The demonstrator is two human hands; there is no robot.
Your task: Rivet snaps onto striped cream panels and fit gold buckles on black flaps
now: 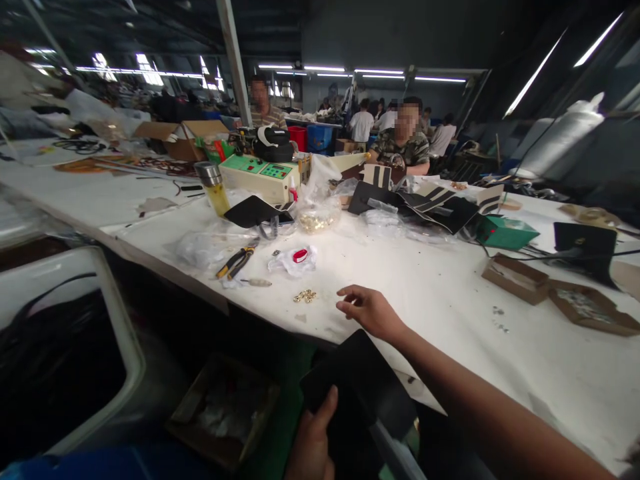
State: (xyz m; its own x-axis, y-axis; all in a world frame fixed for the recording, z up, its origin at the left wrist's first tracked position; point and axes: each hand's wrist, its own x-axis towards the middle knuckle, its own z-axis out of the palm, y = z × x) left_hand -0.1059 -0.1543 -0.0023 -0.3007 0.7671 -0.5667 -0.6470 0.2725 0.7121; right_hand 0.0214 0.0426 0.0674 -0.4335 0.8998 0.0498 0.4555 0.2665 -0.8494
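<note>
My left hand (316, 437) grips a flat black panel (357, 370) low in the view, below the table's front edge. The thumb lies on top of the panel, and the other fingers are mostly hidden beneath it. Over the white table (380, 267) my right hand (369, 310) reaches in from the right, its thumb and fingers apart with nothing seen between them. Just left of its fingertips lies a small pile of gold metal pieces (305, 295). Beyond the pile, a red oval item (300, 256) rests on crumpled white plastic.
Yellow-handled pliers (235, 262) and a small pointed tool (257, 283) lie near the left edge. Behind stand a jar (214, 190) and a green-topped machine (260, 177). Cardboard trays (515, 277) sit at right. A person (400, 143) sits across the table.
</note>
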